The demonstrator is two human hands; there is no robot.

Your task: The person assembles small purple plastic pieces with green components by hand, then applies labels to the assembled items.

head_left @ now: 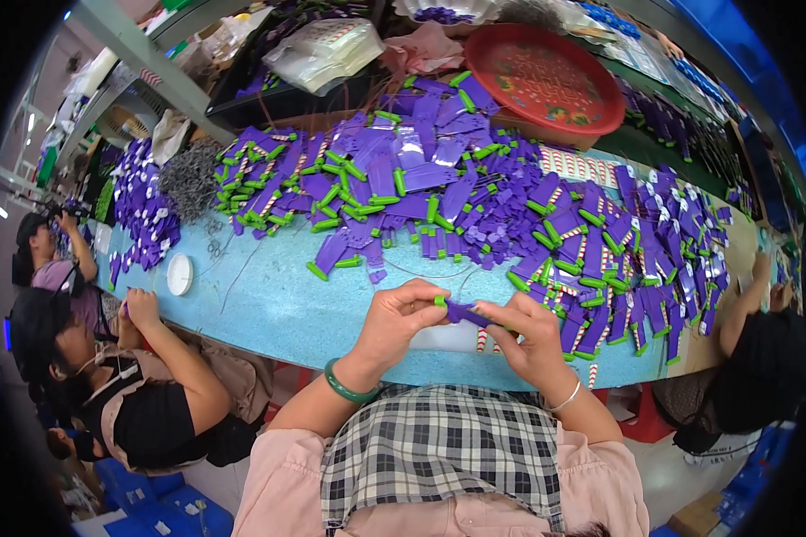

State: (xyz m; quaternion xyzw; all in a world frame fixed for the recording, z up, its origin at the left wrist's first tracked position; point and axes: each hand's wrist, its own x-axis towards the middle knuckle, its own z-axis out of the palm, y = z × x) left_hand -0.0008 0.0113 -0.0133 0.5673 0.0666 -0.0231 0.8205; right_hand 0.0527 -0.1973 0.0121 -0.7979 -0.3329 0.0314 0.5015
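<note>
1. red round tray [546, 85], floral-patterned: taken as landmark; set at the far side of the blue tabletop [282, 291].
2. purple-and-green plastic piece [462, 312]: held up between two hands, on the near side of the red tray, well apart from it.
3. left hand [394, 324]: thumb and forefinger clamped on the piece's green end; a green bangle [347, 385] is worn.
4. right hand [527, 334]: thumb and forefinger clamped on the purple end; a thin silver-coloured bracelet [566, 399] is worn.
5. heap of flat purple pieces with green ends [358, 170]: piled left of the red tray.
6. small purple parts [503, 219]: massed on the near side of the red tray.
7. second heap of purple-and-green pieces [631, 259], mixed with striped strips: spread to the near right of the red tray.
8. tangle of grey wire pieces [190, 182]: laid well left of the red tray.
9. white round lid or dish [180, 275]: placed left of the red tray, nearer the tabletop's near edge.
10. clear plastic bags [322, 55]: stacked left of the red tray.
</note>
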